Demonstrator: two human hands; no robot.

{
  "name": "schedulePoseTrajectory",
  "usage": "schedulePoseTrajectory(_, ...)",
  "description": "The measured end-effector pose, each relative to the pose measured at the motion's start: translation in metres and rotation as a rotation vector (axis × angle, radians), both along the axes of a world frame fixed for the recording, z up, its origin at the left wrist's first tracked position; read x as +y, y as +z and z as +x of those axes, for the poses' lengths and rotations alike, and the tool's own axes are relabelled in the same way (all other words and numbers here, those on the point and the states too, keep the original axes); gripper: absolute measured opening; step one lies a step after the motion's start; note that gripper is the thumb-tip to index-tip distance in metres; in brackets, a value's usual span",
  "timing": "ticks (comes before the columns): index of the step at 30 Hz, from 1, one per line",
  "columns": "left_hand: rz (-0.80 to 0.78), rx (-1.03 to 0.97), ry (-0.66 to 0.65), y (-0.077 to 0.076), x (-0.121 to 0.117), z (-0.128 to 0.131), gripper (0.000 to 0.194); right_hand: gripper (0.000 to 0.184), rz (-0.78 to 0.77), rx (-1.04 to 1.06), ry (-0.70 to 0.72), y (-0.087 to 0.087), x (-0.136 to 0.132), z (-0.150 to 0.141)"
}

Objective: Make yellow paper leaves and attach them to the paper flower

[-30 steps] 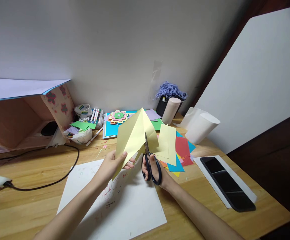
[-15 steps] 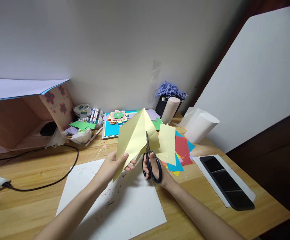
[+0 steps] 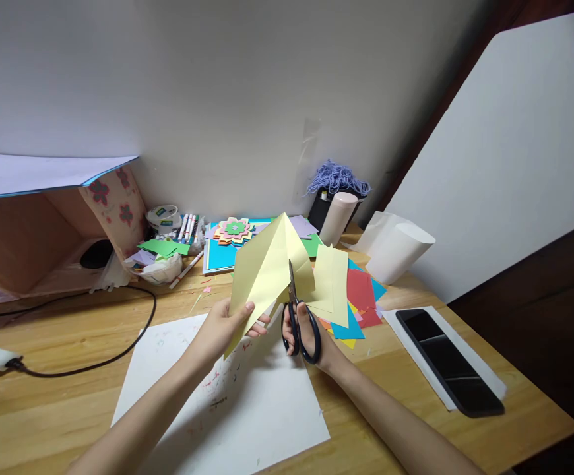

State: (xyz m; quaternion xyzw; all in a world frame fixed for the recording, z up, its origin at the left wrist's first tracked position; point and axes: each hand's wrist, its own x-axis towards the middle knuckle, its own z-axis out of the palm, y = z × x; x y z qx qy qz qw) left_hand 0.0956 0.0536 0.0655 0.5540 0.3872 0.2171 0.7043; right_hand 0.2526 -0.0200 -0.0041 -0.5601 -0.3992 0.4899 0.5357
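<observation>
A creased, pale yellow sheet of paper [image 3: 260, 267] is held up at its lower left by my left hand [image 3: 235, 323], thumb in front and fingers behind. My right hand [image 3: 311, 330] is closed round the handles of black-handled scissors [image 3: 309, 336]. Their blades point up and meet the sheet at a cut on its right side, where a flap of the paper curls away. Below both hands lies a white sheet [image 3: 247, 402] with coloured marks on it. Just right of the cut, more pale yellow paper [image 3: 336, 280] rests on a pile of coloured pieces.
A phone [image 3: 448, 363] lies on white paper at the right. Behind stand a white paper roll [image 3: 400, 251], a pale cylinder [image 3: 338, 218] and blue yarn [image 3: 337, 178]. A layered paper flower [image 3: 234, 229], a basket of scraps [image 3: 157, 267], a cable [image 3: 119, 359] and a box [image 3: 34, 244] are leftward.
Almost nothing differs. Both hands, the yellow paper and the scissors keep nearly the same position.
</observation>
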Motion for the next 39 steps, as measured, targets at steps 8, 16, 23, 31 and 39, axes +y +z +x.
schedulePoseTrajectory(8, -0.003, 0.023, -0.027, -0.001, -0.002, 0.0, 0.046, 0.068, -0.034, 0.017, -0.006, 0.004, 0.0, 0.0)
schedulePoseTrajectory(16, 0.007, 0.023, -0.047, -0.005, -0.003, -0.001, 0.044, 0.065, -0.032, 0.015, -0.012, 0.006, 0.0, -0.001)
schedulePoseTrajectory(23, -0.007, 0.038, -0.03, -0.002, -0.003, 0.0, 0.043, 0.06, -0.011, -0.021, -0.02, 0.009, -0.001, -0.002)
schedulePoseTrajectory(31, 0.038, 0.016, -0.094, -0.002, -0.003, 0.0, 0.035, 0.058, 0.007, -0.011, -0.017, 0.01, -0.003, 0.0)
schedulePoseTrajectory(39, -0.047, 0.041, -0.07, -0.001, -0.003, 0.002, 0.036, 0.071, -0.051, 0.008, -0.029, 0.012, 0.001, 0.002)
